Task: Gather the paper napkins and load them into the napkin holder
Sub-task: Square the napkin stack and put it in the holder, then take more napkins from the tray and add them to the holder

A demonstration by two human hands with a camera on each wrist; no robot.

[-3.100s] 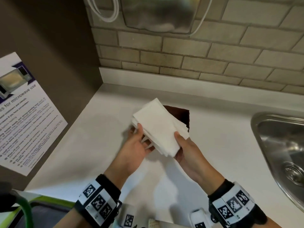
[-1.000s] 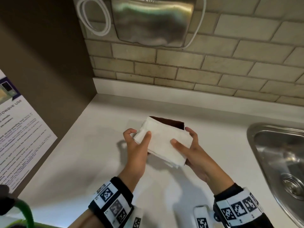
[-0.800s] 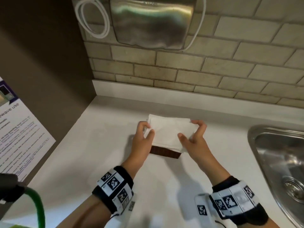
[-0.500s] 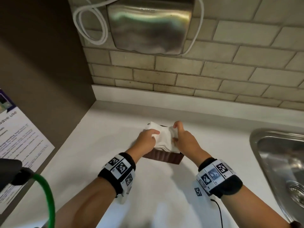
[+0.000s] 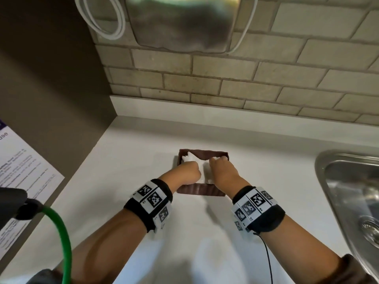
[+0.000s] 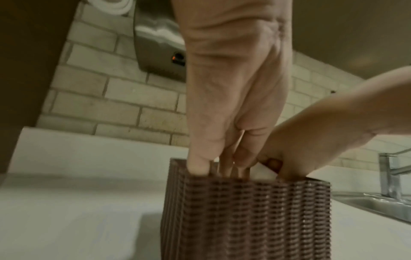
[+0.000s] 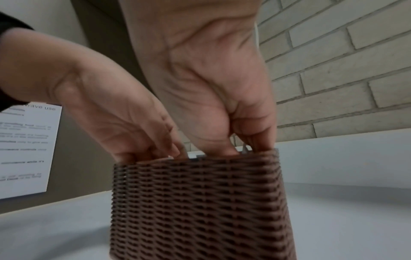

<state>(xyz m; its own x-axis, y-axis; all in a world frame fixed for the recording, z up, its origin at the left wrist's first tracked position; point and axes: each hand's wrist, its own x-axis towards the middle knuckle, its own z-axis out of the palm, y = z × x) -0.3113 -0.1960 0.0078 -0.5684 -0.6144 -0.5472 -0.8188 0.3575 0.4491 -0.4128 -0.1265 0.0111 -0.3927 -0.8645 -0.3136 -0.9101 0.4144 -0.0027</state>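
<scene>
A brown woven napkin holder (image 5: 200, 190) stands on the white counter (image 5: 127, 171). A stack of white paper napkins (image 5: 203, 168) sits inside it, with only the top showing between my hands. My left hand (image 5: 189, 170) reaches into the holder's left side and my right hand (image 5: 218, 163) into its right side, both pinching the stack. The fingertips are hidden below the rim. In the left wrist view my left fingers (image 6: 233, 158) point down into the holder (image 6: 244, 219) beside a napkin corner (image 6: 263, 171). In the right wrist view my right hand (image 7: 235, 147) pinches a napkin edge at the rim of the holder (image 7: 200, 202).
A steel sink (image 5: 348, 191) lies to the right, with its tap (image 6: 389, 176) behind. A steel wall unit (image 5: 180, 23) and a coiled white cable (image 5: 106, 21) hang on the brick wall. A printed notice (image 5: 20, 171) is on the brown left wall. A green cable (image 5: 61, 232) runs near left.
The napkin stack, held above the holder a second ago, has gone down into it. Both hands followed it down and closer together, and their fingers are now inside the rim.
</scene>
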